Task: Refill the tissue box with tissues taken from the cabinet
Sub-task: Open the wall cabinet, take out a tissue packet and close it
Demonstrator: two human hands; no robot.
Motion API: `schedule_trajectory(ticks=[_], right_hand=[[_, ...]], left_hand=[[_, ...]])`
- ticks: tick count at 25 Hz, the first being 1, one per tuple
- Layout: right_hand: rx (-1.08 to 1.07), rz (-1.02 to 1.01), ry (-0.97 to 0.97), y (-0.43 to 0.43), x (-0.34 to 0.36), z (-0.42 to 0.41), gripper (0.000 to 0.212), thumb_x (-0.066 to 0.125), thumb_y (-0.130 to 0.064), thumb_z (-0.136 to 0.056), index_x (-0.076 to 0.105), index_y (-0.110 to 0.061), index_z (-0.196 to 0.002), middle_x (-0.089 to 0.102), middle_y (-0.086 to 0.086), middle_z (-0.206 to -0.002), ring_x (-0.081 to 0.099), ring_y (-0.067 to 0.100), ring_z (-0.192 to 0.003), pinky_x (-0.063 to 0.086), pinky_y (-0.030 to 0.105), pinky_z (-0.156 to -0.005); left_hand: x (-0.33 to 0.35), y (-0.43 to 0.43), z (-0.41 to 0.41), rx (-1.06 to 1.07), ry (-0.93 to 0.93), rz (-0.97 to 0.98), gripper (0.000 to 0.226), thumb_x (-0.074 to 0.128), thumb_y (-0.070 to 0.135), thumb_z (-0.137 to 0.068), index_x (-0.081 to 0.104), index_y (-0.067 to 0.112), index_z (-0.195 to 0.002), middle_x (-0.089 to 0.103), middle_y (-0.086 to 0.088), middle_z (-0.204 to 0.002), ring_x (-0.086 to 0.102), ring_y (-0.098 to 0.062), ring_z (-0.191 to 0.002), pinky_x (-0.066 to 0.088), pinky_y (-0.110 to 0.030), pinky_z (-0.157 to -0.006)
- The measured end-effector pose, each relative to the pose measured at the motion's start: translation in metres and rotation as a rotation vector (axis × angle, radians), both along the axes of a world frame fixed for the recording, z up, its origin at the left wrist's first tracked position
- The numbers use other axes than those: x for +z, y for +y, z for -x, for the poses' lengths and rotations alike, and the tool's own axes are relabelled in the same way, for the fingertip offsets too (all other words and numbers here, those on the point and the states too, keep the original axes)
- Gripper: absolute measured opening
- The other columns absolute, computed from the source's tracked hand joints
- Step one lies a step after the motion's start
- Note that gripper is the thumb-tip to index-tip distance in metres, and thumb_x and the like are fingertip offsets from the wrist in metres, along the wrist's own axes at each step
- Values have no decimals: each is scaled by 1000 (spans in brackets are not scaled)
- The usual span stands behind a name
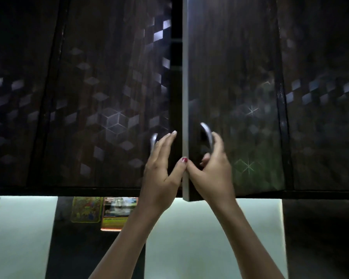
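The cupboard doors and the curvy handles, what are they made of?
The cabinet doors look like dark wood-grain board with a glossy laminate: vertical grain shows, and shiny cube shapes reflect light. The right door's pale edge suggests edge banding. The handles look like polished metal, silvery with bright highlights, though chromed plastic is possible.

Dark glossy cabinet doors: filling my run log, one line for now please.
stage: opening | right hand: on right door handle, door ajar | left hand: at left door edge | tissues: unseen
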State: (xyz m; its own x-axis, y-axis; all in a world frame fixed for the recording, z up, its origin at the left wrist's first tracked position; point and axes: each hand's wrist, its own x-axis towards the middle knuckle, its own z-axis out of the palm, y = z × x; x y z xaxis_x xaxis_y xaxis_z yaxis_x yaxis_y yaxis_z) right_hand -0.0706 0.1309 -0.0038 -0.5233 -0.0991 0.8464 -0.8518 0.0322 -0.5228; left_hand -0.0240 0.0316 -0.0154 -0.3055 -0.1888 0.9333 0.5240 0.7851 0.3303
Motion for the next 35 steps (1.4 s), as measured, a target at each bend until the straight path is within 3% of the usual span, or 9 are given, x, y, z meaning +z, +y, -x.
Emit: schedule_trajectory(ticks=[4, 7, 11, 15, 21, 25, 29, 32, 35], right_hand=[[-211, 275, 63, 103, -6, -21, 84, 76, -27, -65, 32, -28, -136, 42, -2, -111, 47, 13, -101, 43, 20, -87], [-238, 272, 0, 190, -7, -14, 76, 78, -30, -60, 44, -29, -129, 54, -3, -119, 57, 10, -106, 49, 28, -91], [-306, 242, 5, 278, -13, 7, 18, 66, -11, -79, 61, -27, -86, 66, -7, -84, 64, -7, -62, 50, 8, -55], [-318, 246, -74, 343, -11, 45, 18, 57, -9, -83, 58, -27, -85, 65, -5, -87, 64, -6, -63, 52, 10, -59], [-246, 228, -136, 391, -16, 101, 53, 76, -54, -50, 63, -27, -94, 75, -7, -87, 67, 15, -88, 53, 30, -85], [-214, 201, -92, 398, -19, 115, 72, 76, -69, -31, 63, -30, -90, 75, -17, -84, 69, 5, -83, 56, 21, -79], [-251, 185, -75, 393, -18, 105, 44, 67, -44, -67, 58, -23, -105, 71, -7, -93, 67, 5, -85, 54, 18, -78], [-669, 175, -25, 375, -23, 91, 54, 55, -46, -78, 45, -19, -123, 59, 8, -122, 58, 25, -109, 51, 39, -93], [-1071, 114, 346, 330, -40, 73, 66, 46, -47, -78, 32, -14, -133, 35, 20, -143, 36, 31, -131, 36, 46, -106]], left_hand=[[5, 76, 33, -613, -109, 5, 42, 38, 51, -78, 38, 56, -119, 39, 28, -136, 34, 3, -134, 28, -37, -116], [5, 147, 61, -744, -239, 182, 45, 47, 45, -81, 32, 61, -121, 34, 24, -140, 28, 5, -134, 25, -27, -113], [-2, 219, 107, -657, -231, 341, 68, 55, 43, -76, 19, 55, -133, 13, 20, -149, 19, -3, -138, 25, -35, -115], [-12, 272, 156, -470, -209, 442, 79, 57, 45, -80, -5, 71, -121, -12, 31, -148, -12, -7, -143, 8, -59, -117], [-29, 313, 199, -331, -167, 429, 60, 25, 66, -78, -17, 70, -120, -49, 39, -127, -44, 1, -128, -26, -47, -99], [-32, 319, 201, -287, -150, 390, 61, 18, 66, -72, -16, 69, -122, -41, 34, -135, -44, 3, -127, -25, -46, -100], [-29, 312, 196, -271, -154, 447, 64, 25, 63, -77, -20, 67, -122, -37, 31, -137, -36, -2, -132, -18, -48, -104], [-25, 304, 181, -330, -160, 459, 68, 41, 53, -82, -8, 63, -128, -17, 26, -150, -19, -10, -142, -7, -56, -113], [-25, 283, 150, -394, 40, 317, 56, 43, 42, -77, 26, 47, -130, 36, 8, -144, 13, -16, -142, 16, -59, -115]])
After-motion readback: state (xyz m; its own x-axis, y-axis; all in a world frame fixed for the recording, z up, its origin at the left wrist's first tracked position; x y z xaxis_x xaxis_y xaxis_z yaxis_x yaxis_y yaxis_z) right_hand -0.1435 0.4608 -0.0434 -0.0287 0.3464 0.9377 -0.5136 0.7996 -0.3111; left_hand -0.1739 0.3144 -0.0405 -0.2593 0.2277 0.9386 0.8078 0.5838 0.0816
